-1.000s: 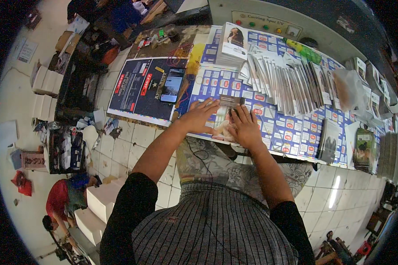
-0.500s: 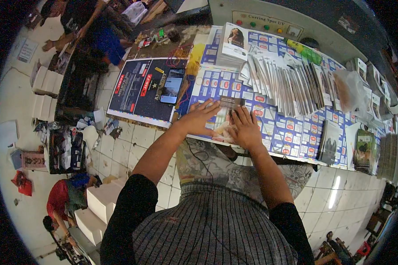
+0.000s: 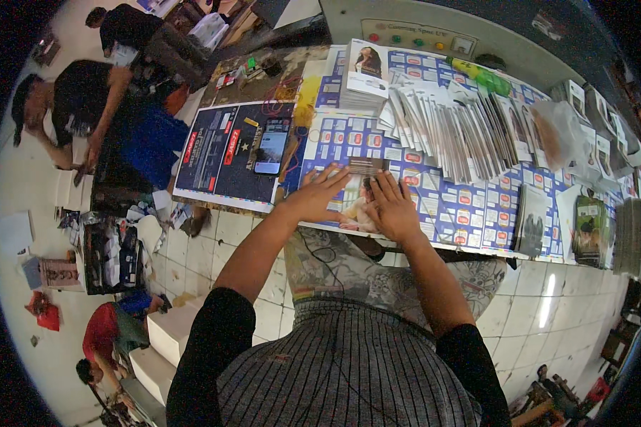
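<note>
As the left hand (image 3: pixel 313 201), fingers spread, rests at the left edge of a photo-printed paper (image 3: pixel 356 204), the right hand (image 3: pixel 394 213), fingers slightly parted, covers its right side; a blue-printed sheet (image 3: pixel 438 204) lies beneath

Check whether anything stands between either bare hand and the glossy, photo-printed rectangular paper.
Nothing visible does: the left bare hand and right bare hand both touch the glossy, photo-printed rectangular paper. The fanned row of white-edged printed cards lies beyond it.

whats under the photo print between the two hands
The photo print lies over blue printed sheets, which show around it. The left hand and right hand lie at its sides. Anything directly beneath the print is covered and cannot be seen.
</note>
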The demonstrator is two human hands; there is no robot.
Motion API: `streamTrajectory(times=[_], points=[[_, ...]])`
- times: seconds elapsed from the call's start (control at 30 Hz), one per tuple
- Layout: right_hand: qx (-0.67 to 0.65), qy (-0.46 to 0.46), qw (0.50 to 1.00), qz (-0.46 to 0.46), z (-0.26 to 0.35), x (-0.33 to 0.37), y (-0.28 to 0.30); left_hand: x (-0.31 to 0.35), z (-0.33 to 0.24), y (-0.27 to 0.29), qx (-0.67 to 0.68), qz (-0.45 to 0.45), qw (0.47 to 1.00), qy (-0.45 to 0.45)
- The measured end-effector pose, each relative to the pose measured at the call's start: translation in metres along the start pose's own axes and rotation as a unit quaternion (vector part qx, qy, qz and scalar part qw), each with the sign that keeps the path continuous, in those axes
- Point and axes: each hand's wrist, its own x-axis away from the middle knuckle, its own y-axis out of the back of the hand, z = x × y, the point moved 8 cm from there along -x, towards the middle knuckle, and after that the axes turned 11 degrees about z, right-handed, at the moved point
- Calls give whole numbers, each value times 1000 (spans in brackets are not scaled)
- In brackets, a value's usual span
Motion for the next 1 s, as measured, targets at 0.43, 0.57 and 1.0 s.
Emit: streamTrajectory(times=[0.43, 0.57, 1.0], points=[[41, -123, 990, -50, -16, -17, 9, -10, -28, 30, -31, 75, 995, 57], [77, -154, 982, -73, -37, -25, 22, -18, -34, 27, -66, 116, 989, 63], [-25, -113, 993, -35, -74, -58, 44, -49, -43, 24, -126, 153, 977, 71]])
